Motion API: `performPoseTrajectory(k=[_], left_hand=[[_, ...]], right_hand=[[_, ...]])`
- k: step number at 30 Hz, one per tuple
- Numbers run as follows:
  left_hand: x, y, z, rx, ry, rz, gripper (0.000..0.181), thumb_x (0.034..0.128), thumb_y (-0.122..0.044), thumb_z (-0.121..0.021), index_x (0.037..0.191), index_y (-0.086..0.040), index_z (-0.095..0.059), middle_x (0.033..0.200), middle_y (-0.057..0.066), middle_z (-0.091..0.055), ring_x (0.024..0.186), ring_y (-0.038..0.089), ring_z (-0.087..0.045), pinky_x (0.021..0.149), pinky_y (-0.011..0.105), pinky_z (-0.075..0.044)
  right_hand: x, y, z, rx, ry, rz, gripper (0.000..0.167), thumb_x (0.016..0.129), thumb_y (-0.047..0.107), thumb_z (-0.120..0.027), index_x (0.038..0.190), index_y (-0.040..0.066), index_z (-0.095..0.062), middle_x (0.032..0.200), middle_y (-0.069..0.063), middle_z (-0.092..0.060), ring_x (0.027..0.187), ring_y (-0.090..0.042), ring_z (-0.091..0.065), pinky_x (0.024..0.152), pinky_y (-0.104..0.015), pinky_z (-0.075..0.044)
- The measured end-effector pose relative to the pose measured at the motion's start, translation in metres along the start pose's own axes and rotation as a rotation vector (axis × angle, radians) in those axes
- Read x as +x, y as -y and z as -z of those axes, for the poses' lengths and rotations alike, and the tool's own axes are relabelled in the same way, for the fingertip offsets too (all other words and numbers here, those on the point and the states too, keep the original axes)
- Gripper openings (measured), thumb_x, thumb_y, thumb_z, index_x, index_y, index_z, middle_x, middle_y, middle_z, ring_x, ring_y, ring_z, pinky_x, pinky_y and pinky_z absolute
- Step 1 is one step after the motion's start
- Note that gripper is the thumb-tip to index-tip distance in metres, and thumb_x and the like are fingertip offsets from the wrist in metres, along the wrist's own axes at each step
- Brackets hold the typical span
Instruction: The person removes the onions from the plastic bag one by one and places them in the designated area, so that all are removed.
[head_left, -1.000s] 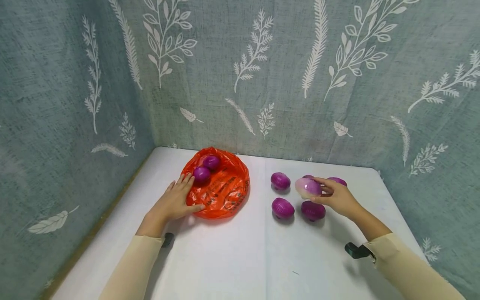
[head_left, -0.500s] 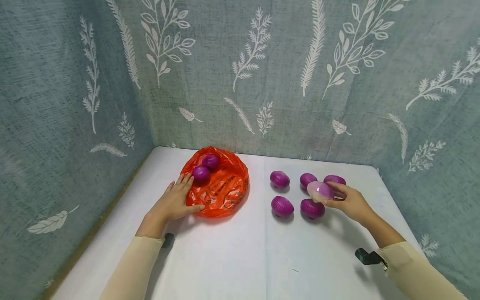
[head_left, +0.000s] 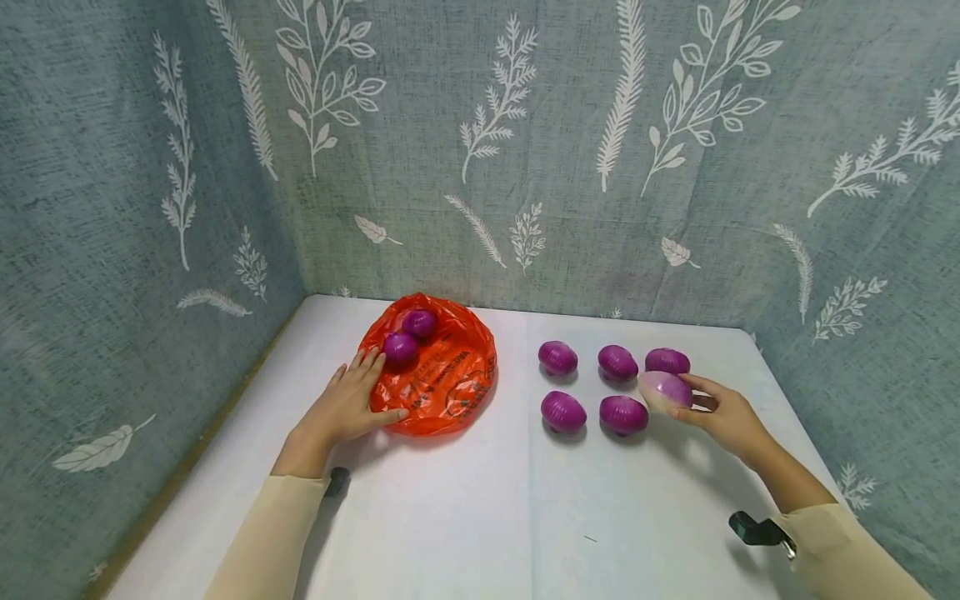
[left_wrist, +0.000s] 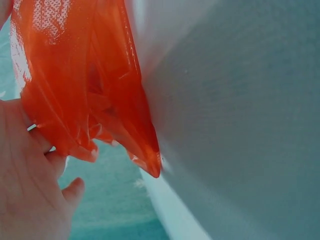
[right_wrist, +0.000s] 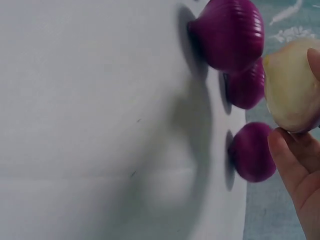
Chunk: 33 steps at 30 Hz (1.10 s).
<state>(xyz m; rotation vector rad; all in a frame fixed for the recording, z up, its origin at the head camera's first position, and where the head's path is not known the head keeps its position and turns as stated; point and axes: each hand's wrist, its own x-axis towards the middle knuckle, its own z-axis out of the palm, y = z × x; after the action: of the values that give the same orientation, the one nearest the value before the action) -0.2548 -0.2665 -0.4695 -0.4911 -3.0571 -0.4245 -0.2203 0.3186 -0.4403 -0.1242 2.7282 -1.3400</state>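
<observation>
Between the thumb and fingers of my right hand (head_left: pixel 727 421) is a pale-and-purple onion (head_left: pixel 666 392), held just in front of the back-right purple onion (head_left: pixel 667 361). In the right wrist view, fingertips grip this onion's (right_wrist: pixel 291 87) whitish side, and it appears raised off the table. My left hand (head_left: pixel 341 408) lies with fingers extended against the left side of a red plastic bag (head_left: pixel 457 392), which is spread open. Two purple onions (head_left: pixel 400 348) sit inside the bag at its left and back. The left wrist view shows the bag's outer side (left_wrist: pixel 60 80) beside the fingers.
Several purple onions stand in two rows on the white table (head_left: pixel 465 517), including a front-left onion (head_left: pixel 563 412) and a front-middle onion (head_left: pixel 623 415). Patterned grey-green cloth (head_left: pixel 570 250) rises behind the table and along both sides.
My right hand has moved to the right and slightly nearer with the pale onion, uncovering the back-middle and back-right purple onions. My left hand stays at the bag.
</observation>
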Motion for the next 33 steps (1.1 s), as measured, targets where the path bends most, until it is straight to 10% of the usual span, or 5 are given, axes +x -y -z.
performPoseTrajectory(k=[33], left_hand=[[0.0, 0.005, -0.004, 0.004, 0.003, 0.003, 0.116, 0.0772, -0.082, -0.05, 0.154, -0.001, -0.018, 0.16, 0.018, -0.012, 0.146, 0.037, -0.006, 0.115, 0.057, -0.005]], right_hand=[[-0.017, -0.042, -0.003, -0.015, -0.001, -0.079, 0.085, 0.085, 0.036, -0.076, 0.146, -0.006, -0.035, 0.145, -0.034, -0.035, 0.126, -0.052, -0.042, 0.098, -0.064, -0.037]])
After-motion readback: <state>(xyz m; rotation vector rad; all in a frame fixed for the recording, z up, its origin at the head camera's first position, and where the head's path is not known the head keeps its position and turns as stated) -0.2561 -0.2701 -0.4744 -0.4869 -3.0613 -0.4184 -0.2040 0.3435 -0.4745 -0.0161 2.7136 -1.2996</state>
